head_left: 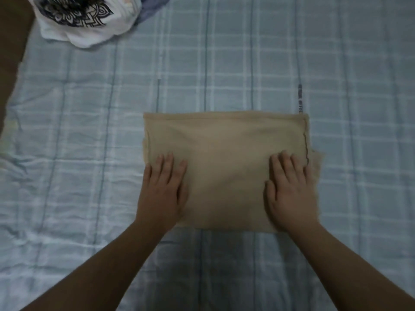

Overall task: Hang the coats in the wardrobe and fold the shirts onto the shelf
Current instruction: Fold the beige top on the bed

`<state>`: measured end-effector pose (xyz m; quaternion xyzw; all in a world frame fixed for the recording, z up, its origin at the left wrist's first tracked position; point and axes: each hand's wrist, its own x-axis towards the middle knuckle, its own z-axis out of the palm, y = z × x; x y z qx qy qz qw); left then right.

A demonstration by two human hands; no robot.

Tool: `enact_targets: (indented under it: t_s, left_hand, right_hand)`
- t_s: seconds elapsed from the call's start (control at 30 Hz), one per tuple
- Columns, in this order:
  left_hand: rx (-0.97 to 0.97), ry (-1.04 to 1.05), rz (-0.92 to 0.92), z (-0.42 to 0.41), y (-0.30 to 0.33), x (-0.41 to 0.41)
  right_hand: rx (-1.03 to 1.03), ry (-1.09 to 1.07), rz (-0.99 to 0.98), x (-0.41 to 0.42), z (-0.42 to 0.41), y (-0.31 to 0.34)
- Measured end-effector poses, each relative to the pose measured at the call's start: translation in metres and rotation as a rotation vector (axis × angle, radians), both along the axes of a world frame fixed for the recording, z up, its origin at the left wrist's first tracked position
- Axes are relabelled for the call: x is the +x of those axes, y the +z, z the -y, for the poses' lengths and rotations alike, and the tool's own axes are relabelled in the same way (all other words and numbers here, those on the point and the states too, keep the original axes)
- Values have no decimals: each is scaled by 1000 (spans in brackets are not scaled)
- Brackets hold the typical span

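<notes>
While both hands lie flat on a folded garment, the head view looks down on a bed covered by a pale blue checked sheet (67, 153). Far left, near the sheet's far edge, a crumpled white shirt (89, 25) with a dark ornamental print lies in a heap; a blue-grey garment (152, 7) shows just beside it on the right, partly behind it. Brown floor (11, 52) borders the sheet at the far left. Centre, a beige shirt (224, 153), folded into a rectangle, rests on the sheet, well apart from the white shirt. Left hand (164, 189): fingers straight and close together, palm pressing the near left part of the beige shirt. Right hand (289, 189): fingers straight and slightly spread, palm pressing the near right part. A dark seam line runs down the fold's right edge, just beyond the right fingertips. Both forearms are bare and enter from the near edge.
</notes>
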<state>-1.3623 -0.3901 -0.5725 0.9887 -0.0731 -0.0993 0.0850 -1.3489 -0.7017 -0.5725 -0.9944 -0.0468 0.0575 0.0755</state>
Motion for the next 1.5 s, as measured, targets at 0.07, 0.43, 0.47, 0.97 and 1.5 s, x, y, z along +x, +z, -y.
enact_targets:
  t_s: [0.07, 0.43, 0.47, 0.97, 1.5]
  left_hand:
    - [39, 8, 2, -3, -9, -8]
    - [54, 113, 35, 12, -13, -2]
    - [-7, 89, 51, 24, -6, 3]
    - [-112, -730, -346, 281, 9, 182]
    - [-441, -644, -208, 185, 68, 187]
  right_hand:
    - [-52, -87, -22, -14, 8, -8]
    - [382, -429, 19, -33, 32, -13]
    - [480, -542, 21, -33, 31, -5]
    - [544, -869, -418, -52, 61, 16]
    - [831, -825, -114, -51, -6, 105]
